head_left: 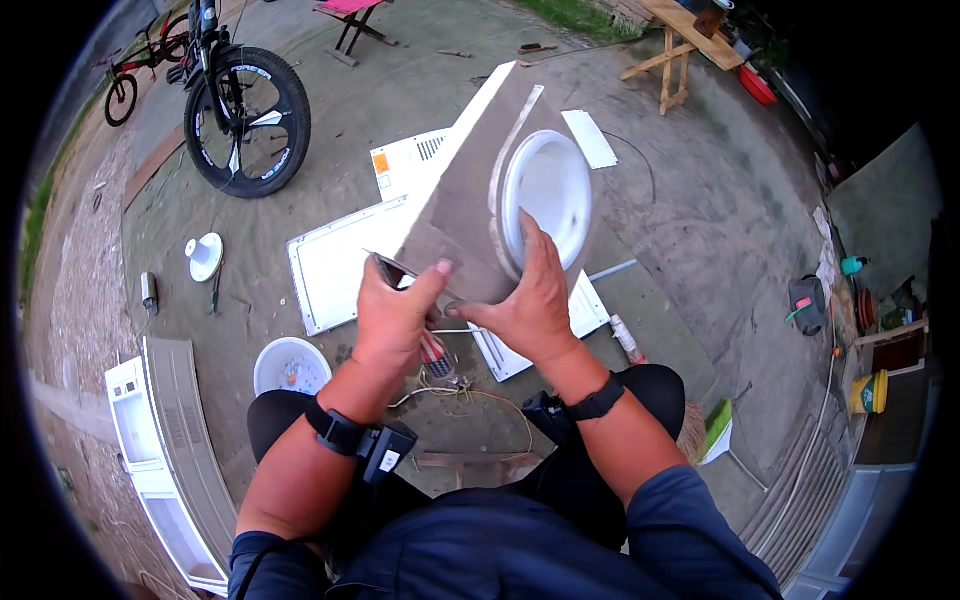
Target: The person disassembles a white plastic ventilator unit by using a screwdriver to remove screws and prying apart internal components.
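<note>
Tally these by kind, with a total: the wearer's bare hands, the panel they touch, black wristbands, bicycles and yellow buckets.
Bare left hand and bare right hand: 2
Grey, white-sided panel with round white insert: 1
Black wristbands, left and right: 2
Bicycles, one black, one partly red: 2
Round yellow bucket: 1
Total: 8

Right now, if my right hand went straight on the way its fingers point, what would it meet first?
Probably the white round tub; your right hand overlaps it in view, though depth is unclear.
</note>
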`<state>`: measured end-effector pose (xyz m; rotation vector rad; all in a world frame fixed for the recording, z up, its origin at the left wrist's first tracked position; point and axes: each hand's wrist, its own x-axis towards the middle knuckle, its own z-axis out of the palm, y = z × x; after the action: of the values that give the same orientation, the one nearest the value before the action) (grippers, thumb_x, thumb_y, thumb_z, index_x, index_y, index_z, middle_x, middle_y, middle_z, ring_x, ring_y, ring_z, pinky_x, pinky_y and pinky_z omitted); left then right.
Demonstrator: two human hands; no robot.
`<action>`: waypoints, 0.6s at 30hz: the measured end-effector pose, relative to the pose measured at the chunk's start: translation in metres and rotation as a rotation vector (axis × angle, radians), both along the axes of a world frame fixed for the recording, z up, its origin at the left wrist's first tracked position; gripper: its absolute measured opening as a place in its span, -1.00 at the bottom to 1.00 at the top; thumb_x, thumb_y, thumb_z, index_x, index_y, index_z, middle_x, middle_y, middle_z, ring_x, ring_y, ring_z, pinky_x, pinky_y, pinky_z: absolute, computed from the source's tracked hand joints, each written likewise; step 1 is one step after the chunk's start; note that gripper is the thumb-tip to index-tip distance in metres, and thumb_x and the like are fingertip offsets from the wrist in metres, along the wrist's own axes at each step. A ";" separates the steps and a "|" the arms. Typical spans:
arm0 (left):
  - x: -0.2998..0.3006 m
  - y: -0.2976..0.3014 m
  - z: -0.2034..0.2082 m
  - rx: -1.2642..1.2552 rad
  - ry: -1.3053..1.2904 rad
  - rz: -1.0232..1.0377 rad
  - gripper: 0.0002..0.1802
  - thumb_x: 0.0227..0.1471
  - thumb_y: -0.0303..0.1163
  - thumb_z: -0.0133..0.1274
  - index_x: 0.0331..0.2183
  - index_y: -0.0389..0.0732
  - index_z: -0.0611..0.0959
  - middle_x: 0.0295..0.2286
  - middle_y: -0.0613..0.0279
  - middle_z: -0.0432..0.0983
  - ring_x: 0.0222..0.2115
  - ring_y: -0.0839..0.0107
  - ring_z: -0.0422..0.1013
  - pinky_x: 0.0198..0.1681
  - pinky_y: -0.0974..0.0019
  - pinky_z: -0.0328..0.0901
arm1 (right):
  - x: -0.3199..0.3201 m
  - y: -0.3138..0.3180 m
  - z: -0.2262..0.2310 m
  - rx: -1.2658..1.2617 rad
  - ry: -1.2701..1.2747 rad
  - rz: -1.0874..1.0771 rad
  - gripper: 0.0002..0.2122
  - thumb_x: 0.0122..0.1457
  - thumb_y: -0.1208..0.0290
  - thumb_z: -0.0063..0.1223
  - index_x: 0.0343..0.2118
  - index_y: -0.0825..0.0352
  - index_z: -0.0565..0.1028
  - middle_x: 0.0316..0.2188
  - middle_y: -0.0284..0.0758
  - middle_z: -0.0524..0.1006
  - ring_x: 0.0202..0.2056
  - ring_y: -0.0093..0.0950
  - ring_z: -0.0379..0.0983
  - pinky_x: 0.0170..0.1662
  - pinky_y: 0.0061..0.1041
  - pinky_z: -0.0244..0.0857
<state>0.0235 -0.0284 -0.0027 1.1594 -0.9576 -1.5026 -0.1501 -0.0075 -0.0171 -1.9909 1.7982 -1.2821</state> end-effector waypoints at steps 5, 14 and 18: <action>0.009 0.001 0.002 -0.123 -0.201 -0.033 -0.29 -0.10 -0.35 0.32 -0.02 -0.42 0.30 -0.25 0.03 0.48 -0.46 0.51 0.45 -0.50 0.46 0.36 | -0.022 -0.017 -0.002 0.122 -0.552 0.110 -0.65 0.28 0.24 0.07 -0.12 0.51 0.46 -0.41 -0.18 0.57 -0.35 -0.45 0.53 -0.20 -0.53 0.38; 0.011 -0.004 0.002 -0.082 -0.363 -0.070 -0.25 -0.18 -0.35 0.37 -0.04 -0.43 0.32 -0.19 0.00 0.46 -0.39 0.51 0.45 -0.42 0.46 0.37 | -0.031 -0.012 -0.002 0.199 -0.432 -0.066 -0.74 0.16 0.33 0.15 -0.41 0.48 0.46 -0.57 -0.11 0.55 -0.52 -0.40 0.52 -0.41 -0.39 0.35; 0.008 -0.003 -0.007 -0.245 -0.374 -0.039 -0.23 -0.22 -0.33 0.40 -0.06 -0.42 0.34 -0.22 0.06 0.48 -0.38 0.55 0.42 -0.39 0.47 0.35 | -0.032 -0.018 -0.019 0.210 -0.566 -0.085 -0.73 0.04 0.34 0.23 -0.45 0.49 0.46 -0.56 -0.12 0.57 -0.51 -0.39 0.54 -0.39 -0.41 0.39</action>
<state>0.0314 -0.0314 -0.0101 1.2688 -1.3819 -1.1769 -0.1820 -0.0257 -0.0359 -1.2822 1.6561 -1.4261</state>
